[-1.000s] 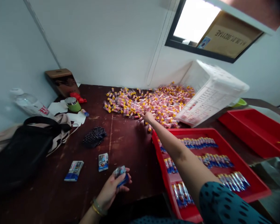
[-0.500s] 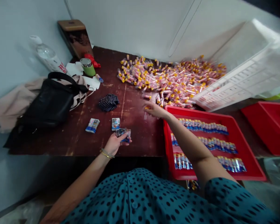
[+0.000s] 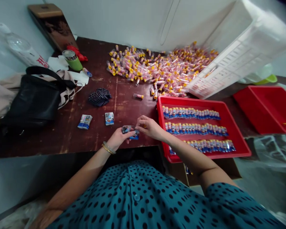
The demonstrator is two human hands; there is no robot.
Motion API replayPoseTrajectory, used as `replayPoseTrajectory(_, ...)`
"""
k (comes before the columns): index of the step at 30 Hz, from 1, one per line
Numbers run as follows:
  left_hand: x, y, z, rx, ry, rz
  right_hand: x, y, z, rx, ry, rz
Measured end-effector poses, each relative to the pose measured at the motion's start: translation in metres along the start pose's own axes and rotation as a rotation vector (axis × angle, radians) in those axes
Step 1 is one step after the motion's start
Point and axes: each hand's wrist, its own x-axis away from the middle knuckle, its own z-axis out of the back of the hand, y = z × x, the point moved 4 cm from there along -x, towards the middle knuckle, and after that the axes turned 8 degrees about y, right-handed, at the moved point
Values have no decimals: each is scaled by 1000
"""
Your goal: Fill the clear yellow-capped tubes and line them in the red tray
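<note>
My left hand (image 3: 119, 136) is closed around a small stack of blue printed cards or packets (image 3: 134, 136), held just above the table's front edge. Right beside it, my right hand (image 3: 149, 128) is pinched, its fingertips touching the held stack. A bit of yellow shows between those fingers, like the cap of a small tube; the rest of it is hidden. Two more stacks of the same blue printed pieces lie to the left, one nearer stack (image 3: 109, 118) and one farther stack (image 3: 85, 121).
Pink tubes with yellow caps (image 3: 162, 70) are heaped along the wall, and a single tube (image 3: 138, 96) lies apart. A red tray (image 3: 193, 119) holds rows of packed tubes. Around stand a white basket (image 3: 219, 76), a red bin (image 3: 259, 111), a black bag (image 3: 35, 98), dark dotted cloth (image 3: 99, 96) and a green jar (image 3: 72, 60).
My right hand has come back from beside the tube pile to my left hand, meeting the held stack. The camera view has shifted, so the whole scene sits differently.
</note>
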Motion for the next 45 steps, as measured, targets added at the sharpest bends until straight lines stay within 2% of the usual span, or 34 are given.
replayPoseTrajectory(2, 1, -1, -6, -83, -68, 1, 7, 0, 2, -7, 25, -21)
replayPoseTrajectory(7, 5, -5, -19, -116, -10, -27, 21, -1, 11, -44, 90, -76)
replayPoseTrajectory(9, 8, -6, -24, -140, -52, -11, 27, 1, 21, -98, 145, -113)
replayPoseTrajectory(14, 12, -6, -32, -187, -180, 34, 43, 17, 50, -497, 245, -392)
replayPoseTrajectory(17, 10, -5, -35, -224, -233, 19, 50, 22, 57, -679, 243, -462)
replayPoseTrajectory(20, 8, -3, -38, -241, -248, -10, 52, 21, 57, -730, 224, -465)
replayPoseTrajectory(23, 6, -1, -40, -216, -202, -19, 50, 16, 58, -663, 191, -422)
replayPoseTrajectory(27, 5, -3, -33, -92, -62, 16, 43, 5, 61, -242, 216, -167)
replayPoseTrajectory(29, 5, -5, -31, -78, -52, 28, 41, 0, 52, -77, 161, -53)
replayPoseTrajectory(32, 6, -6, -31, -74, -91, 61, 41, -2, 29, -58, 63, 1)
replayPoseTrajectory(34, 6, -6, -31, -28, -79, 92, 42, -1, 21, -52, 114, -16)
replayPoseTrajectory(36, 5, -5, -31, 28, -39, 99, 42, 2, 22, -40, 209, -51)
replayPoseTrajectory(41, 3, -6, -26, 58, -17, 81, 46, 14, 54, -122, 472, -160)
replayPoseTrajectory(42, 2, -7, -24, 48, -15, 74, 47, 15, 59, -193, 467, -210)
replayPoseTrajectory(45, 1, -10, -21, -8, -31, 43, 50, 12, 63, -501, 336, -344)
